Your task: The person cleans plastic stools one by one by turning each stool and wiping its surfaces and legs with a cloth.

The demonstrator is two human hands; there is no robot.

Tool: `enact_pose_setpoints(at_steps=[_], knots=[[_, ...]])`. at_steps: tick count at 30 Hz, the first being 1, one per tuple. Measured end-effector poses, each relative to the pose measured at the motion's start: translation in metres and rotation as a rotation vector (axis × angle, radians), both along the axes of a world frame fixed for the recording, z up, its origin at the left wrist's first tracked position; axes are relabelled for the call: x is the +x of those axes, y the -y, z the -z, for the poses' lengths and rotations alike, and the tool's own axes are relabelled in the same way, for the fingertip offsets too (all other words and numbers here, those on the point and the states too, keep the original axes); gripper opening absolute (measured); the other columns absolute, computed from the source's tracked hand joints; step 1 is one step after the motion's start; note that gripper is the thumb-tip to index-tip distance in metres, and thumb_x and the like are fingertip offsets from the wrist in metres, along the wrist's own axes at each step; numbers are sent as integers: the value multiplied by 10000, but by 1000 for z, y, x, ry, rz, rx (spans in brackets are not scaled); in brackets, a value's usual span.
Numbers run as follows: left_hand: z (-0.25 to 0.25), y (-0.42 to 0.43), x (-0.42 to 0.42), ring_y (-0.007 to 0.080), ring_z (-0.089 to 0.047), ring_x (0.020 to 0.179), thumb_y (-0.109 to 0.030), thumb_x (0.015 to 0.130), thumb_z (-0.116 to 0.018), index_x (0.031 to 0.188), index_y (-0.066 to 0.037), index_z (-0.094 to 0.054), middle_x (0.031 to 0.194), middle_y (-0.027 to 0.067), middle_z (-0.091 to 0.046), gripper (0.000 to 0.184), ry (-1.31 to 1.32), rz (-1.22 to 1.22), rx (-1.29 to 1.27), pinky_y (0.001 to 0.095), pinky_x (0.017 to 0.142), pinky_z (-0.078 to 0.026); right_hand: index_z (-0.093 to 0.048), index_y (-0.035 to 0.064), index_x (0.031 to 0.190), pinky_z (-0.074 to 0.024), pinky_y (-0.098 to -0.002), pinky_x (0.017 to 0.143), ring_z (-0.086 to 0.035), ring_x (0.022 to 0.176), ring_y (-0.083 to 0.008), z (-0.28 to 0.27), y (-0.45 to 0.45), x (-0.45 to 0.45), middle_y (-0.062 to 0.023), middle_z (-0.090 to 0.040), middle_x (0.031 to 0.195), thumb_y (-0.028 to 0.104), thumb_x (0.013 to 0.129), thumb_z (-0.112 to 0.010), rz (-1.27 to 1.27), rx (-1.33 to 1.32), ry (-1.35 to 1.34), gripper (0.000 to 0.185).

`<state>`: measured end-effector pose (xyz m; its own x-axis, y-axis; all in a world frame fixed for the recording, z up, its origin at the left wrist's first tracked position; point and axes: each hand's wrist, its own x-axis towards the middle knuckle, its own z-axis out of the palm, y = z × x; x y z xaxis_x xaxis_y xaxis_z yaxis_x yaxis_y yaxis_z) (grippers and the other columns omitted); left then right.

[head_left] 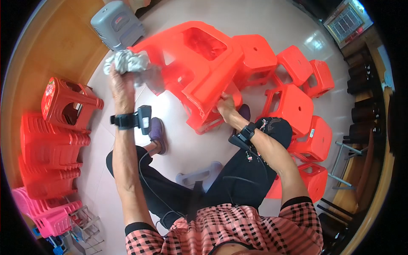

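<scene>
My left hand (122,85) is raised at the left, its fingers closed round a bunched white-and-grey cloth (127,62). Right beside the cloth, part of the view is smeared. A large red plastic stool (208,68) is tipped over in front of me, with an open cutout in the side facing up. My right hand (227,106) is closed on the near edge of this stool, low on its right side. The fingertips there are partly hidden. Under and behind it, other red plastic shows, and I cannot tell where one piece ends.
Several red stools (295,108) stand at the right. Stacked red stools (51,138) and pink stools (46,210) line the left wall. A grey stool (117,25) is at the upper left. Dark chairs (361,95) stand along the right edge. A light grey seat (199,175) lies beneath me.
</scene>
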<state>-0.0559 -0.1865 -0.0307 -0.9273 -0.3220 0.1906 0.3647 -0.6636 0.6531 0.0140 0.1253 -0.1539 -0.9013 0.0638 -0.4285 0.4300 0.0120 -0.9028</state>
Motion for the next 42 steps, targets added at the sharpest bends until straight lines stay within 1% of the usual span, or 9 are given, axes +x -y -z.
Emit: enact_pose_setpoints(at_steps=[6,12,19,23,28,30,33,34,42], knots=[[-86,-23,-1,150,-613,803,-208,921,-558,1114,-2,-593,926,70,-644,285,20,-272,-762,296,688,-499,-631,66,1076,-542,-281,604,-620,867,-144,0,8,2,-35,-655,1053,-31,865,-382,30,24,15,340],[-27,-70,-65,154,-553,840,-248,899,-583,1237,23,-523,943,83,-616,437,-91,93,-1489,290,733,-465,-632,59,1088,-546,-289,609,-621,874,-157,8,4,-1,-42,-656,1020,-48,854,-361,-21,21,-14,373],[-73,-123,22,212,-564,1027,-222,922,-569,1353,-18,-435,1124,140,-617,496,-95,499,-1465,331,931,-425,-628,-11,952,-470,-315,517,-589,631,-146,15,4,4,-63,-596,728,-59,779,-418,36,18,-194,276],[-79,-141,70,358,-552,1070,-22,805,-636,1275,-26,-495,1149,192,-578,490,-559,296,-1704,385,945,-425,-646,-14,1025,-485,-315,576,-612,673,-154,7,4,6,-80,-626,743,-59,781,-424,7,86,-194,333],[-99,-128,116,355,-546,1046,15,763,-651,1220,-31,-533,1121,174,-585,474,-407,450,-1771,391,923,-445,-645,-6,1040,-497,-308,649,-628,771,-144,25,11,0,-86,-648,789,-53,797,-435,12,79,-530,325],[-81,-104,144,251,-576,1012,25,834,-622,1219,-25,-542,1098,131,-608,397,-202,74,-1495,338,887,-461,-639,2,1052,-498,-302,660,-626,794,-138,45,4,-11,-80,-645,799,-39,815,-448,-88,-170,-661,307],[-86,-44,136,175,-587,1022,-49,910,-604,1288,-31,-529,1150,83,-614,386,65,-24,-799,303,856,-481,-608,15,1046,-473,-291,591,-608,715,-136,-3,3,-1,-59,-610,775,2,849,-471,-41,108,-91,241],[-104,-36,147,164,-585,991,-86,903,-614,1203,-9,-565,1101,71,-611,314,-114,-360,-1597,316,841,-483,-601,19,1024,-463,-291,571,-602,694,-136,-11,7,1,-57,-600,765,8,851,-473,27,84,-65,215],[-78,-67,204,290,-623,984,-40,801,-635,1275,-13,-538,1055,207,-652,485,137,541,-1607,350,890,-467,-556,63,885,-452,-277,451,-530,596,-113,-32,1,19,-22,-570,721,125,894,-522,206,42,-139,71]])
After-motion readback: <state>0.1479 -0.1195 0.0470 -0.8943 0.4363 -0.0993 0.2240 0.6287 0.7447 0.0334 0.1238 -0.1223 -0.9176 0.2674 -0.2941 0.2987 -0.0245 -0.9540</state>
